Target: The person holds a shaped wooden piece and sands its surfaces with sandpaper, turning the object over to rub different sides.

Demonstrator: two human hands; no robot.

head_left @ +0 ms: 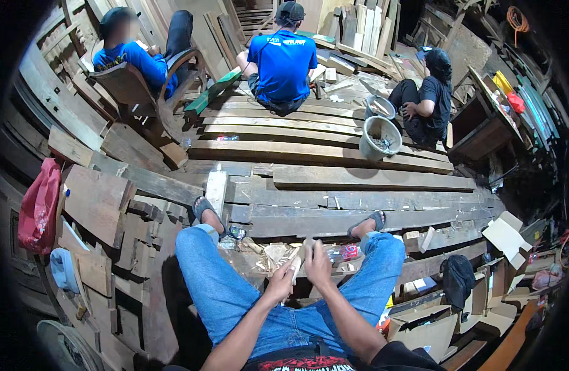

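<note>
Between my knees my left hand [280, 285] is closed round a small pale piece of wood [296, 262], which points up and away from me. Close beside it, on the right, my right hand [318, 267] is closed too. A greyish, blurred thing [309, 243] shows at its top, and its kind is not clear. Wood scraps and shavings [276, 251] lie on the floor just beyond my hands. Next to them are a small dark object [237, 232] near my left foot and a red and clear plastic wrapper [349, 251].
Long planks [371, 178] lie across the floor ahead. Two grey buckets [380, 139] stand beyond them. Three people sit around: one in a wooden chair [133, 86], one in a blue shirt [283, 65], one in black [425, 99]. Cardboard boxes [429, 334] are at right, a red bag [39, 207] at left.
</note>
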